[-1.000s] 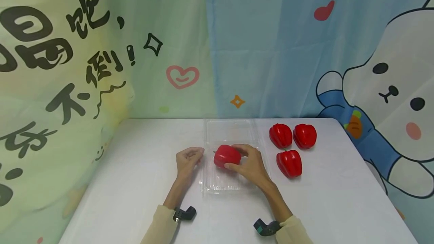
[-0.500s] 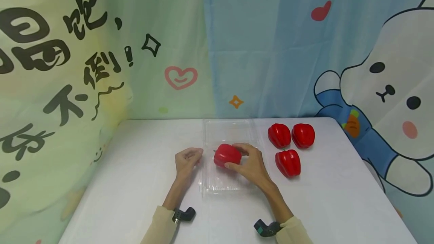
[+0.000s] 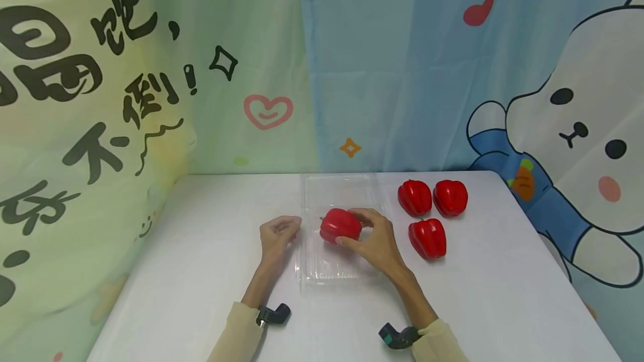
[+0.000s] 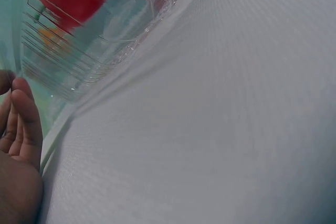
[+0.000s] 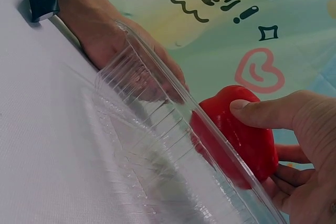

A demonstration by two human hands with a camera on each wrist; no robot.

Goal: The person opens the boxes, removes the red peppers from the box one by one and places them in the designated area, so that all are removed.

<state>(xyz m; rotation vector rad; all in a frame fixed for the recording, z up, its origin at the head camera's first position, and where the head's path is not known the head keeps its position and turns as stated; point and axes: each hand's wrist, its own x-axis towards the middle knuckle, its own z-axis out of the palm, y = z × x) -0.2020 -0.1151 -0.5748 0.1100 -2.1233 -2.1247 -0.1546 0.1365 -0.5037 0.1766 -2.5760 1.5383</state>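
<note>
A red bell pepper (image 3: 340, 226) is held by my right hand (image 3: 374, 242), thumb on the near side and fingers on the far side. It is inside the outline of a clear plastic box (image 3: 322, 278), partly above the rim in the right wrist view. Whether it touches the bottom I cannot tell. My left hand (image 3: 276, 236) is at the box's left side; in the left wrist view its thumb and forefinger (image 4: 23, 90) pinch the rim. Three more red peppers, including the nearest pepper (image 3: 427, 238), lie right of the box.
The box's clear lid (image 3: 339, 190) lies folded back toward the far table edge. All of it rests on a white table (image 3: 211, 239), with a printed curtain (image 3: 372, 71) hanging behind and to the left. Each wrist wears a dark camera mount (image 3: 274, 314).
The held pepper and my right hand have shifted very slightly to the right over the box. My left hand stays at the rim. The head view has tilted a little.
</note>
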